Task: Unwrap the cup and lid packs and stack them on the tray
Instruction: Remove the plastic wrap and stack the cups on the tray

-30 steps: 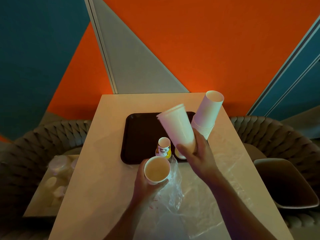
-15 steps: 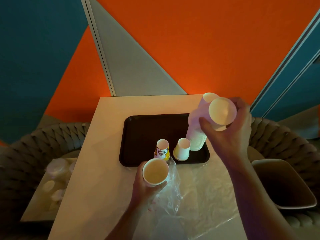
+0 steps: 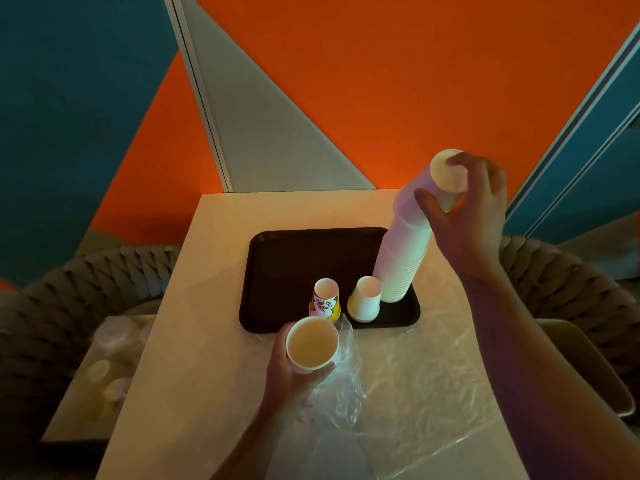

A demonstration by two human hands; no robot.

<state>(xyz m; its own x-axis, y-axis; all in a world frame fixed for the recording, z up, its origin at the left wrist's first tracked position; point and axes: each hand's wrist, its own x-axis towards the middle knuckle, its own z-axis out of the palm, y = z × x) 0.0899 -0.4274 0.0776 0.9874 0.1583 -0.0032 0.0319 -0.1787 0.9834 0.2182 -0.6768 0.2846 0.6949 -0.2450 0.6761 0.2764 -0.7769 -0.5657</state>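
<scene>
**Cup stack held at the tray's far right corner**

The tall cup stack (image 3: 403,251) stands upside down on the near right part of the tray (image 3: 287,268), leaning away to the right. The right hand (image 3: 467,216) grips its top, thumb on the near side and fingers (image 3: 460,161) curled over the upturned base of the top cup; the hand hides the far side of the stack's top.

The left hand (image 3: 294,372) holds a second cup stack (image 3: 311,344) just in front of the tray's near edge, mouth toward the camera, fingers wrapped around it. Only the top cup's rim and inside show; how many cups sit beneath cannot be told, since the hand and the plastic wrap (image 3: 343,386) cover them.

On the tray's near edge stand a printed cup (image 3: 325,301) and, just right of it, a plain cup (image 3: 365,299), both upside down; the plain one is close beside the tall stack's base. The left and far parts of the tray are bare.

Crumpled clear wrap spreads over the counter (image 3: 207,306) in front of the tray and to its right, running out of view at the bottom. The tray's right rim lies near the counter's right edge. Left of the tray, beyond the counter's edge, a lower surface carries pale lidded containers (image 3: 114,341), too dim to make out. Right of the tray, off the counter, a bin (image 3: 588,368) is partly hidden behind the right forearm. Woven chairs (image 3: 86,289) flank both sides.
</scene>
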